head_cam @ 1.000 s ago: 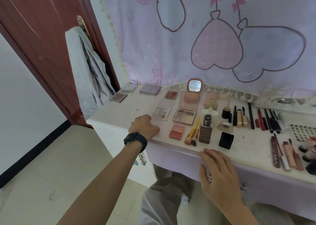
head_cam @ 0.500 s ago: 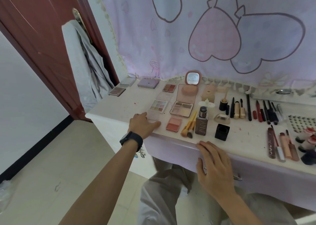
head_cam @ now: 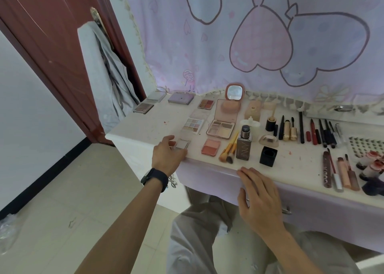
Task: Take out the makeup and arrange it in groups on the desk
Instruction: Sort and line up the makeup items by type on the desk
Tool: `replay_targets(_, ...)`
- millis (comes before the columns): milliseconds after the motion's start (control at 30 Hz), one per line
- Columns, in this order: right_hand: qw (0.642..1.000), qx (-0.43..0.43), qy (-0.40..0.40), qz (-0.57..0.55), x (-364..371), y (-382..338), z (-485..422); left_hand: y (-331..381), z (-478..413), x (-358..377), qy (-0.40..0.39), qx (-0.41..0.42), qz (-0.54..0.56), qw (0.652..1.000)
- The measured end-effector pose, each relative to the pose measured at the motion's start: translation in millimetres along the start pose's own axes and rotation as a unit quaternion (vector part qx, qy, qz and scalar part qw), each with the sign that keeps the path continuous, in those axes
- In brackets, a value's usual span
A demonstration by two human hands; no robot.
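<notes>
Makeup lies in groups on the white desk. Eyeshadow palettes and an open pink compact are at the left. A blush pan, brushes and a foundation bottle stand near the front edge. Pencils and mascaras are lined up on the right, with lip glosses below them. My left hand rests at the desk's front edge with relaxed fingers touching a small clear compact. My right hand lies flat over the front edge of the desk.
A brown door with grey clothing hung on its handle stands to the left. A pink cartoon curtain hangs behind the desk. A black cap and a sheet of false lashes lie on the desk.
My left hand has drawn back toward the front edge and uncovered the small clear compact that it hid before. The right hand stays on the desk edge.
</notes>
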State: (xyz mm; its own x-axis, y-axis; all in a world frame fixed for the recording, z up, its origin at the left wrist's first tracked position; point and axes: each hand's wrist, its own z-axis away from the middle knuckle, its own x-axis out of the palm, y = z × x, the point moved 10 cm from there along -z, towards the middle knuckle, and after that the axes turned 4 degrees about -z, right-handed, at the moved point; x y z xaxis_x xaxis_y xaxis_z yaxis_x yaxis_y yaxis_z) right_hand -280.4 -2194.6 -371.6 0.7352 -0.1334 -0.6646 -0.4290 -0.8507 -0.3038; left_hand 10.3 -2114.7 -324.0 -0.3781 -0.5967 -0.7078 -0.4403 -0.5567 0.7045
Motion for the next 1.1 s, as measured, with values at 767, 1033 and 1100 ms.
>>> replay_targets(767, 0.998, -0.005, -0.065, 0.005, -28.4, -24.0, -15.1, -18.4, 17.6, -8.4, 0.018, 0.094, 0.012, 0.995)
replay_targets(1033, 0.989, -0.046, -0.112, -0.088, -0.1, -112.8, -87.8, -64.6, -7.9, -44.8, 0.038, 0.066, -0.011, 0.997)
replay_targets(1100, 0.987, -0.044, -0.115, -0.103, 15.5, -131.9, -111.3, -70.4, -21.7, -53.6, 0.035, 0.064, -0.031, 0.997)
